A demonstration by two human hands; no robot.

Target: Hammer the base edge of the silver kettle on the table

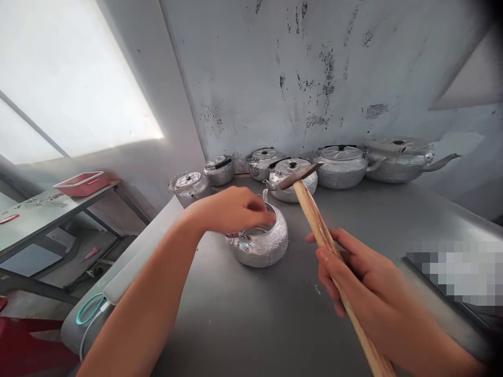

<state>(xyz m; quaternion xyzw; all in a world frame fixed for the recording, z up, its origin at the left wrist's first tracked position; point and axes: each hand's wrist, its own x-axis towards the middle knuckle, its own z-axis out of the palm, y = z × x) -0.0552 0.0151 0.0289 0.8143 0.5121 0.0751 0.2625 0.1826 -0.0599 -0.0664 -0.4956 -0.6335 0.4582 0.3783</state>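
My right hand (pixel 353 277) is wrapped round the wooden handle of a hammer (pixel 314 209). The hammer's dark, rusty head points up and away, raised above the table. In front of me an open silver kettle (pixel 263 251) with a dimpled metal body stands upright, its lid off. My left hand (pixel 236 209) is over the kettle's mouth, fingers curled together and bent down into the opening at the rim. Whatever those fingers may hold is hidden from view.
Several lidded kettles stand along the wall, among them a large one (pixel 396 159) with a long spout at right. A grey table (pixel 236 324) carries them. At left are a side table with a pink basket (pixel 82 183), a teal cable loop (pixel 88 310) and a red stool (pixel 31 345).
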